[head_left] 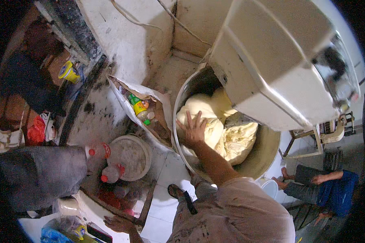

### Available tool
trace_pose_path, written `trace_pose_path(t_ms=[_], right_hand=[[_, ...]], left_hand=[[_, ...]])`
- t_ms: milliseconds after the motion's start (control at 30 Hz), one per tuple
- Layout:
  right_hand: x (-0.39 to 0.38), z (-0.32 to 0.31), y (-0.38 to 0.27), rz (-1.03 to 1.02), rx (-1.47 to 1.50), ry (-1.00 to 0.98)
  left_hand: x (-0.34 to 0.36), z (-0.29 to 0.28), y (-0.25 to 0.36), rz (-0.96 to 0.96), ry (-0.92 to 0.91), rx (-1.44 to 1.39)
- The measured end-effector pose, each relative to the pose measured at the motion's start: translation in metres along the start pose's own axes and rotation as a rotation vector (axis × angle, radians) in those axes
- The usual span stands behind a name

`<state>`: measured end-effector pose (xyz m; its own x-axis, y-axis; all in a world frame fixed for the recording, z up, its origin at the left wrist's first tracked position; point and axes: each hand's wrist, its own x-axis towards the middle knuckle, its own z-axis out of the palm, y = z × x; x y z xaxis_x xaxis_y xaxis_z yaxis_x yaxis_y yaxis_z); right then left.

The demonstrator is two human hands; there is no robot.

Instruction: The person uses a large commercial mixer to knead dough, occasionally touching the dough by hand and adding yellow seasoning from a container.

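Two hands | right hand (194, 128) flat, fingers spread on dough (223, 129) in mixer bowl (267, 156) | left hand (117, 223) open on table edge (109, 208)

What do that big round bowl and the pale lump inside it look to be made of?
The bowl looks like metal, probably steel: grey, smooth, with a thin shiny rim. The lump looks like soft dough: cream-coloured, matte, folded and torn at one side. The right hand lies flat on it.
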<state>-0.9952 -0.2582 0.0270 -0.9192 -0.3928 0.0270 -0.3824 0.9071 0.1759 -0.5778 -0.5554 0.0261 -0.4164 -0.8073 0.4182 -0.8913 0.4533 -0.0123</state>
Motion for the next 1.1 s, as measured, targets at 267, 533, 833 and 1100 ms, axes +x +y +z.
trace_pose_path(t_ms=[267, 533, 833, 1100], right_hand=[[0.006, 0.021, 0.008, -0.349, 0.298, -0.362], [-0.033, 0.13, 0.0, -0.28, 0.615, -0.5], [-0.062, 0.143, 0.027, -0.095, 0.441, -0.671], [-0.088, 0.015, 0.043, -0.206, 0.211, -0.89]], left_hand=[[0.007, 0.002, 0.0, -0.189, -0.139, 0.013], [-0.01, 0.019, -0.033, 0.102, -0.093, 0.099], [0.003, 0.007, -0.009, -0.027, -0.067, 0.015], [-0.016, 0.046, -0.041, -0.018, -0.031, 0.252]])
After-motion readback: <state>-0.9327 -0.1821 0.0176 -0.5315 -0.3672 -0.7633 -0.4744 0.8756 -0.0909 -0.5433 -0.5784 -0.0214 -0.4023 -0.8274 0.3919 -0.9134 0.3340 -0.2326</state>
